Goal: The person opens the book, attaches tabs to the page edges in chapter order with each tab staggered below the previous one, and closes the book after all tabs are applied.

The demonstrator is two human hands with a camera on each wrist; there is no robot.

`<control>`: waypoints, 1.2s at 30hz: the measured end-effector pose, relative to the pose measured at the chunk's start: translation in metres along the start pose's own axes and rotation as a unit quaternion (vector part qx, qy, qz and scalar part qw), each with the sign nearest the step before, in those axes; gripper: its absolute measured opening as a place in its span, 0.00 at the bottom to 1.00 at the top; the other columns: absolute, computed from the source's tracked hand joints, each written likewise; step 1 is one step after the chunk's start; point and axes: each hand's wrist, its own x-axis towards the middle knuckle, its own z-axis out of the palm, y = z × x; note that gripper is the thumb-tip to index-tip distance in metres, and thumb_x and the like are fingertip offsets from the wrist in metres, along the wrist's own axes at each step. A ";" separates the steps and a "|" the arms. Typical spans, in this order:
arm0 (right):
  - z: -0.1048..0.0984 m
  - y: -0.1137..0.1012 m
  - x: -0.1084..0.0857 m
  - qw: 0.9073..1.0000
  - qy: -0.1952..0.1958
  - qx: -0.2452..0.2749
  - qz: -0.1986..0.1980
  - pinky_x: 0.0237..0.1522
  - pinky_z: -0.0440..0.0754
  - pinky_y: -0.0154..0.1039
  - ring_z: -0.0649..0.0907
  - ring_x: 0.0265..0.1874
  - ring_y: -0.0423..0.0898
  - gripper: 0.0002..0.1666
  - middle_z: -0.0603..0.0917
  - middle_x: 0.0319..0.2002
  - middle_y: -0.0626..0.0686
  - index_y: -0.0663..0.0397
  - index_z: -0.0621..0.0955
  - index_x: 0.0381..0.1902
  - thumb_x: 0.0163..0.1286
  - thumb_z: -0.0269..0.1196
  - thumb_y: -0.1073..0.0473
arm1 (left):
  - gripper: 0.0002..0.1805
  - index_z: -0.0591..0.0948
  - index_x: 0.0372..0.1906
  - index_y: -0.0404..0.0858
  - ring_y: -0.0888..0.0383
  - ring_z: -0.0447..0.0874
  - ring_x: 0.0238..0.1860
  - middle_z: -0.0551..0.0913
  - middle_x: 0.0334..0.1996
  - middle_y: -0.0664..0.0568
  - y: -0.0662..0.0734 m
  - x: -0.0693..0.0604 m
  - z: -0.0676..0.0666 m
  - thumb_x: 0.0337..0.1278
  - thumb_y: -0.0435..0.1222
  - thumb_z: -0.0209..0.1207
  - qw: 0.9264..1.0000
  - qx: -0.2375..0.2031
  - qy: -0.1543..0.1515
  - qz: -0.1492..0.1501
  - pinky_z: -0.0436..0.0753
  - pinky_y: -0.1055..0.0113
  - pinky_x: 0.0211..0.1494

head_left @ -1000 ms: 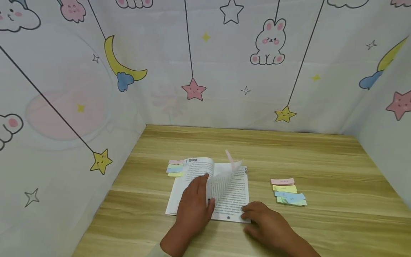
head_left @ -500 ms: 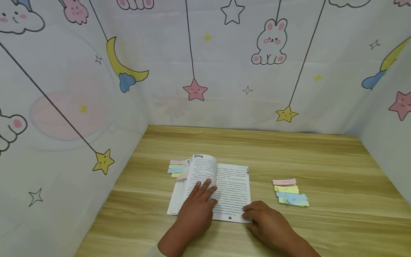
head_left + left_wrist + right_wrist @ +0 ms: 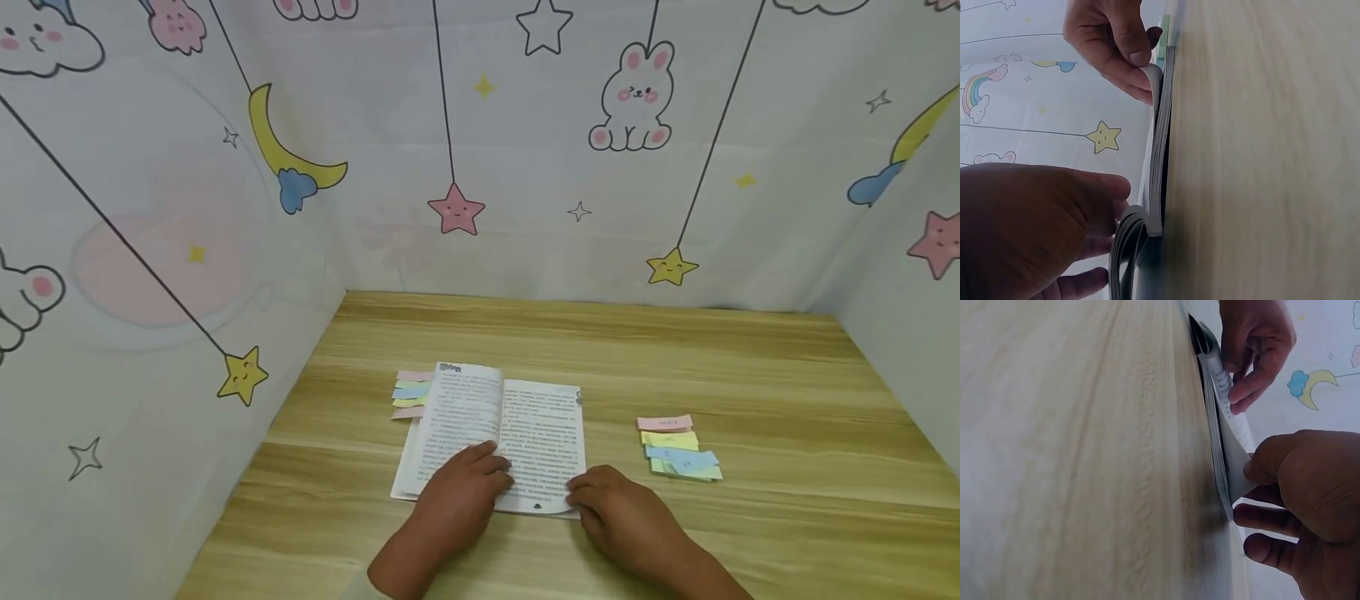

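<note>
An open book (image 3: 540, 433) of printed text lies on the table, its left pages slightly arched. My left hand (image 3: 461, 492) rests low on it near the middle fold, fingers spread over the paper. At the bottom right corner, my right hand (image 3: 626, 512) pinches a page (image 3: 1236, 478) between thumb and fingers; the right wrist view has that corner lifted off the pages beneath. The left wrist view also has the page edge curling up at the right fingertips. Pink, green, blue and yellow sticky tabs (image 3: 411, 393) stick out from the book's left edge.
Right of the book, loose pink, yellow, blue and green sticky notes (image 3: 678, 450) lie in a small overlapping row, some with handwriting. The wood-grain table (image 3: 787, 400) meets a white cartoon-printed curtain (image 3: 540, 250) at the back and both sides.
A page with a pink tab has turned over to the left, its tab now below the others. My left hand has slid down the book. The right hand has lifted a page corner.
</note>
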 end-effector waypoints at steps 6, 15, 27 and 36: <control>-0.002 -0.001 0.003 1.000 -0.008 0.004 0.020 0.47 0.86 0.43 0.84 0.49 0.43 0.09 0.86 0.46 0.44 0.48 0.88 0.41 0.63 0.72 0.64 | 0.10 0.89 0.48 0.46 0.52 0.73 0.68 0.85 0.53 0.57 0.003 0.000 0.000 0.65 0.40 0.65 0.999 -0.017 -0.022 -0.019 0.74 0.53 0.68; -0.003 0.001 0.009 0.997 0.081 0.005 -0.001 0.43 0.85 0.38 0.81 0.46 0.40 0.14 0.85 0.42 0.40 0.44 0.87 0.33 0.51 0.80 0.64 | 0.23 0.87 0.47 0.50 0.54 0.71 0.63 0.81 0.50 0.58 0.004 0.001 0.006 0.55 0.61 0.69 0.999 -0.035 -0.016 -0.021 0.75 0.50 0.63; -0.002 -0.002 0.010 0.989 0.138 0.004 0.047 0.32 0.86 0.40 0.82 0.54 0.51 0.47 0.75 0.67 0.53 0.47 0.76 0.69 0.50 0.81 0.60 | 0.33 0.71 0.72 0.40 0.52 0.81 0.56 0.84 0.52 0.49 0.003 0.004 0.010 0.63 0.41 0.65 0.997 -0.031 0.044 -0.046 0.82 0.52 0.55; 0.001 0.002 0.003 0.995 0.095 -0.006 0.000 0.35 0.86 0.40 0.83 0.54 0.49 0.25 0.79 0.62 0.50 0.44 0.86 0.56 0.60 0.75 0.62 | 0.60 0.44 0.82 0.42 0.37 0.77 0.59 0.67 0.67 0.32 0.000 0.004 0.011 0.56 0.42 0.74 0.971 -0.083 0.170 -0.149 0.86 0.47 0.49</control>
